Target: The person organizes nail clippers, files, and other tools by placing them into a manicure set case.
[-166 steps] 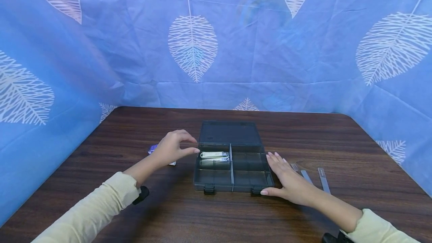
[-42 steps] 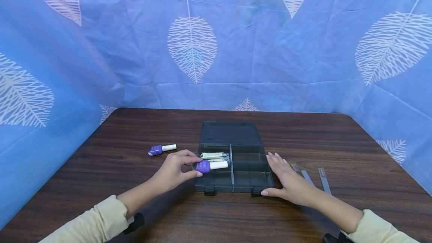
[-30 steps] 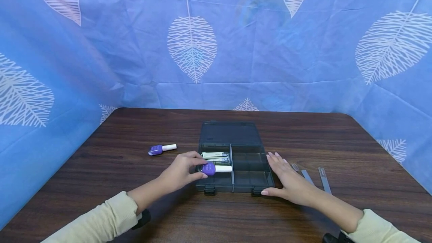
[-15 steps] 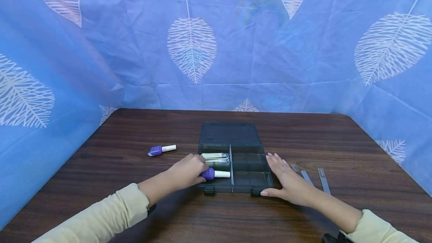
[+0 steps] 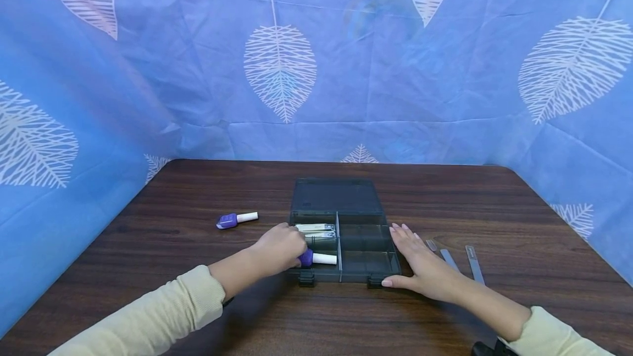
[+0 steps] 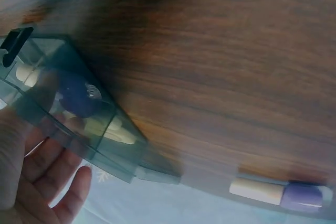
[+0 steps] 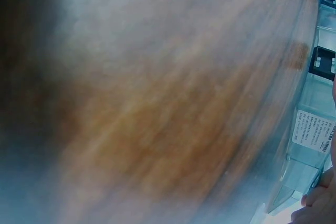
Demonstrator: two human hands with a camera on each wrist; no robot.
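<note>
A grey translucent box [image 5: 368,268] lies open on the wooden table, its lid [image 5: 336,196] flat behind it. My left hand [image 5: 281,245] pinches the purple end of a nail polish bottle [image 5: 318,259] with a white cap, low in the near-left compartment. Two nail clippers [image 5: 315,228] fill the compartment behind it. In the left wrist view the purple bottle [image 6: 79,96] shows through the box wall [image 6: 113,158], with my fingers [image 6: 50,169] beside it. My right hand [image 5: 420,263] rests flat on the table against the box's right side.
A second purple bottle [image 5: 236,219] lies on the table left of the box; the left wrist view shows that bottle [image 6: 278,193] too. Three nail files [image 5: 473,262] lie right of my right hand. Blue leaf-print cloth [image 5: 282,70] walls the table on three sides.
My left hand picked up one purple bottle from the table's left side, carried it over the box and lowered it into the near-left compartment. The right hand has not moved.
</note>
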